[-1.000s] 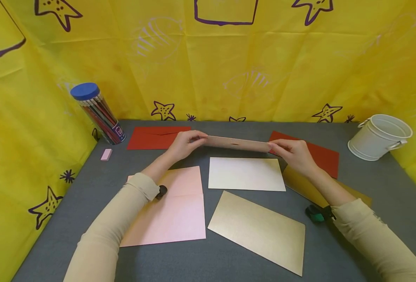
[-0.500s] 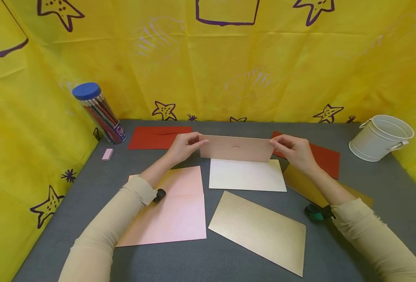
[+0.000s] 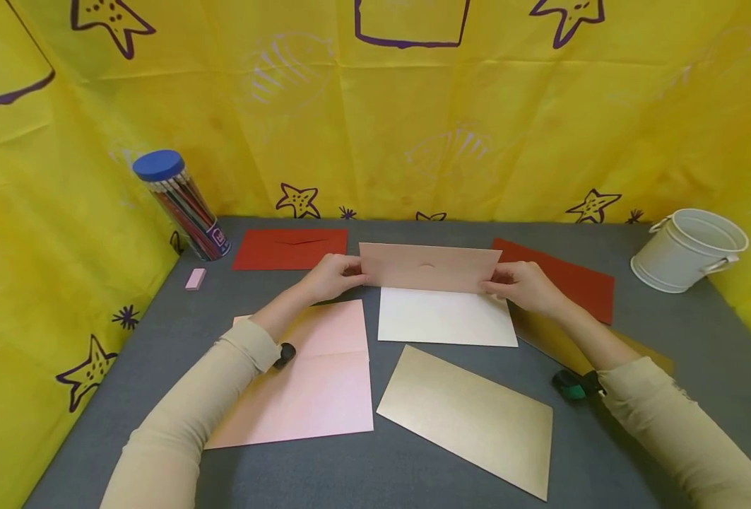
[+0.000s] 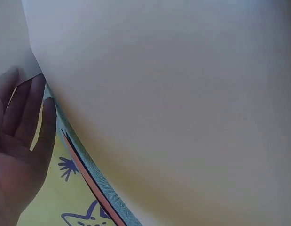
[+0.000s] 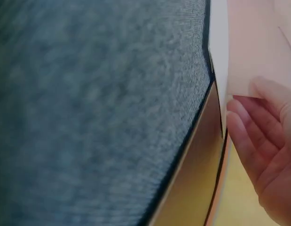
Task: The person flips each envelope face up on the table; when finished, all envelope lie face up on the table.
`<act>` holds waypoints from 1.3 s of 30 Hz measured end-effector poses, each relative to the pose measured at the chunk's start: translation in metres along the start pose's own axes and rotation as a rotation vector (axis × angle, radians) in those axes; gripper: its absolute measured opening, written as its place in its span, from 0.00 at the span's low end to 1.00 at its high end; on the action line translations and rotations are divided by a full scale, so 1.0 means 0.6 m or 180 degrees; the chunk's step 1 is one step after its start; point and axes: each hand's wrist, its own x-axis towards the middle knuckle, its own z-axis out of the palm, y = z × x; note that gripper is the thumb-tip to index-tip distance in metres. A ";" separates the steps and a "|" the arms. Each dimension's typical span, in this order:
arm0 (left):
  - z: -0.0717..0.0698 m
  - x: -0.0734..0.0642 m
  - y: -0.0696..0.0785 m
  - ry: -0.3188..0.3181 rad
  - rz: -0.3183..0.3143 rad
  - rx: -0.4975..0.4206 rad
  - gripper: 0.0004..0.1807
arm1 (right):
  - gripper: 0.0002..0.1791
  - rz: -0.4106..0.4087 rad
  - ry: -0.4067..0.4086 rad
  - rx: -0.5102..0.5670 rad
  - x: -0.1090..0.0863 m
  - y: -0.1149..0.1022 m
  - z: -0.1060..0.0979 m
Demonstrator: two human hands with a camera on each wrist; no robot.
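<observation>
A pale pink envelope (image 3: 422,265) with a small curved slit stands tilted up over the back edge of a white card (image 3: 445,318). My left hand (image 3: 333,277) pinches its lower left corner between thumb and fingers. At the lower right corner, my right hand (image 3: 524,286) pinches it too. In the right wrist view the right thumb lies on the pink face of the envelope (image 5: 251,52), fingers behind. The left wrist view shows the left hand (image 4: 20,127) at a paper corner, with a large pale sheet (image 4: 173,108) filling the rest.
An unfolded pink sheet (image 3: 324,396) lies left and a gold card (image 3: 470,424) in front. Red envelopes (image 3: 267,254) lie behind, one overlapping a darker gold piece (image 3: 636,350). A pencil tub (image 3: 184,212), an eraser (image 3: 195,279) and a white bucket (image 3: 687,251) stand around.
The pink envelope has swung from nearly edge-on to showing its broad face. Both hands have slid from its top corners down to its lower corners.
</observation>
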 end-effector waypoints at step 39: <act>0.006 0.036 0.014 0.0948 -0.1551 0.0196 0.17 | 0.20 0.1548 0.0402 0.0562 0.110 -0.013 0.032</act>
